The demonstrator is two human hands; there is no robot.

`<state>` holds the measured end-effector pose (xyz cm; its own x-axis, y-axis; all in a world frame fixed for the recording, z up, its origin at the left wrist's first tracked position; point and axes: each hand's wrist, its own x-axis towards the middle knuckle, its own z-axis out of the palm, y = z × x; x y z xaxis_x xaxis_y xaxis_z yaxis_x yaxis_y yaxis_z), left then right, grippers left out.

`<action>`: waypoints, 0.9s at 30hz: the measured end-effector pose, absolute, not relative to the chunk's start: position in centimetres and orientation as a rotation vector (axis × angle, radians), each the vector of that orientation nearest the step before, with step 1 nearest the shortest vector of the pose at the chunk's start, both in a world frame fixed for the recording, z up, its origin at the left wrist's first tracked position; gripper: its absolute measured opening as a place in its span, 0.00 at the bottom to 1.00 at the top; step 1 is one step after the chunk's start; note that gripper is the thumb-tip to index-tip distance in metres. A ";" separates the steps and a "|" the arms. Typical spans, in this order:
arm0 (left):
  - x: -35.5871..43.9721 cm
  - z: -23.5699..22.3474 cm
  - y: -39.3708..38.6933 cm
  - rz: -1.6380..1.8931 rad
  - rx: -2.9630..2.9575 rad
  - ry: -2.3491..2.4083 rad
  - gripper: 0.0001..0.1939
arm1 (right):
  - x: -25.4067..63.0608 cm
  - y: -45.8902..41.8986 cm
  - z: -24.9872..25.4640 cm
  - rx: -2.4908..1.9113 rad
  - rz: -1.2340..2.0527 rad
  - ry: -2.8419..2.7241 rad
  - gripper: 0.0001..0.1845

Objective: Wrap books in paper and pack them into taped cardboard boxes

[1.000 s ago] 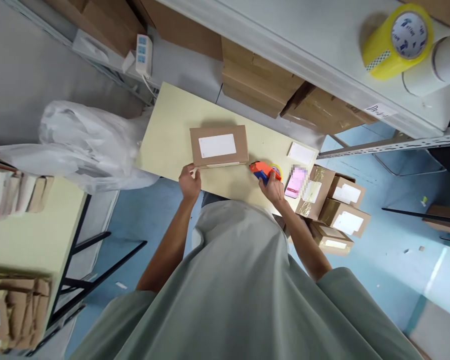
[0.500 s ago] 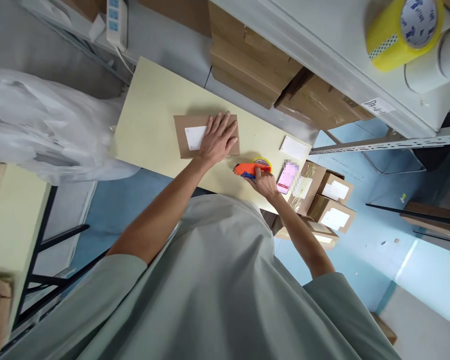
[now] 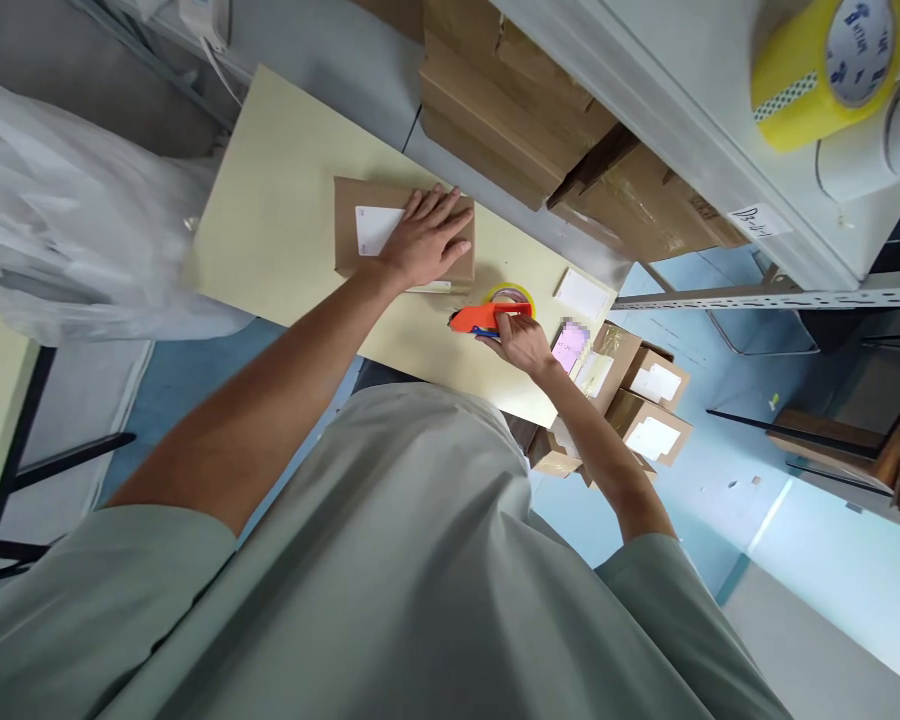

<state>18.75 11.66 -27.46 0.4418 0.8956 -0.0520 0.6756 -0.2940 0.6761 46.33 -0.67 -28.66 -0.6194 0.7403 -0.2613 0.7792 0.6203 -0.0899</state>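
Note:
A brown cardboard box (image 3: 349,222) with a white label (image 3: 375,230) lies on the cream table (image 3: 270,200). Flat on its top, over the right half, rests my left hand (image 3: 426,235), fingers spread and covering part of the label. My right hand (image 3: 523,342) is wrapped round an orange and blue tape dispenser (image 3: 476,319) with a yellow-edged tape roll in it. The dispenser's front end points left, just below the box's lower right corner and apart from it. Near that hand lie a phone (image 3: 571,345) with a pink screen and a white card (image 3: 583,294).
Several labelled cartons (image 3: 652,425) stand beyond the table's right end. Larger cardboard boxes (image 3: 495,110) line its back edge. A grey shelf (image 3: 682,110) overhangs the right, carrying a yellow tape roll (image 3: 825,70). White plastic sheeting (image 3: 82,220) bulges at the left.
My left hand has moved from the box's lower left corner onto its top. The tape dispenser in my right hand has turned to point left and come nearer the box. The view has shifted.

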 end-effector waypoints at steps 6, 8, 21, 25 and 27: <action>18.8 -27.2 11.1 0.453 2.045 1.292 0.37 | 46.2 0.0 -28.0 1.319 -0.271 2.565 0.39; 18.8 -27.3 11.0 0.469 2.024 1.289 0.37 | 46.3 0.2 -27.5 1.325 -0.284 2.535 0.40; 18.7 -28.3 11.7 0.605 1.882 1.288 0.34 | 45.8 0.5 -27.0 1.317 -0.324 2.469 0.43; 18.8 -28.3 11.5 0.583 1.936 1.284 0.34 | 45.6 0.9 -27.2 1.331 -0.327 2.452 0.43; 19.0 -28.4 11.4 0.606 1.915 1.296 0.34 | 45.6 1.1 -27.3 1.333 -0.316 2.445 0.43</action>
<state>18.98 11.41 -28.40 0.3798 0.9249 -0.0188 0.5787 -0.2217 0.7848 45.57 1.06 -27.33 -0.5033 0.7687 -0.3947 0.8438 0.5357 -0.0328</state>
